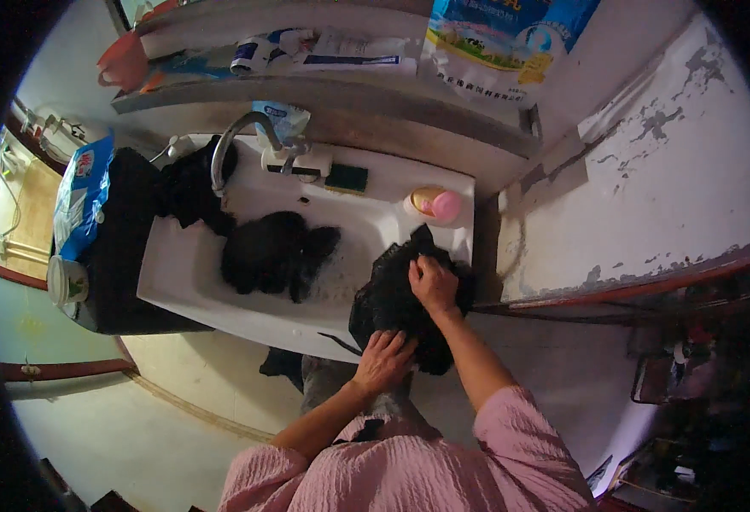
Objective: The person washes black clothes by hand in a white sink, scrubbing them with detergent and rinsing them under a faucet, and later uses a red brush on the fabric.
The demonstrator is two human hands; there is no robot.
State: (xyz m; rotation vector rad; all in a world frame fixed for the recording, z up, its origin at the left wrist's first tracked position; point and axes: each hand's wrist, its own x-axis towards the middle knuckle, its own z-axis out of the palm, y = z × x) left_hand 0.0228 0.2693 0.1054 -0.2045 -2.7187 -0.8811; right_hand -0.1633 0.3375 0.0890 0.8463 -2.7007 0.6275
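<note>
A bunched black garment (pixel 373 300) lies over the right front corner of the white sink (pixel 247 314) and hangs past its rim. My right hand (pixel 433 286) is closed in a fist on its upper part. Nearer to me, my left hand (pixel 383 360) has its fingers bent over the lower edge of the same garment at the front rim. Another dark wet garment (pixel 264 252) sits in the basin, with water and some suds beside it. What kind of garments they are cannot be made out.
A curved metal faucet (pixel 236 126) rises at the back, near a green sponge (pixel 347 178). A pink-lidded tub (pixel 445 206) stands on the right ledge. More dark cloth (pixel 194 183) covers the left rim. Above runs a shelf (pixel 332 91) with tubes and a blue-white bag (pixel 503 43).
</note>
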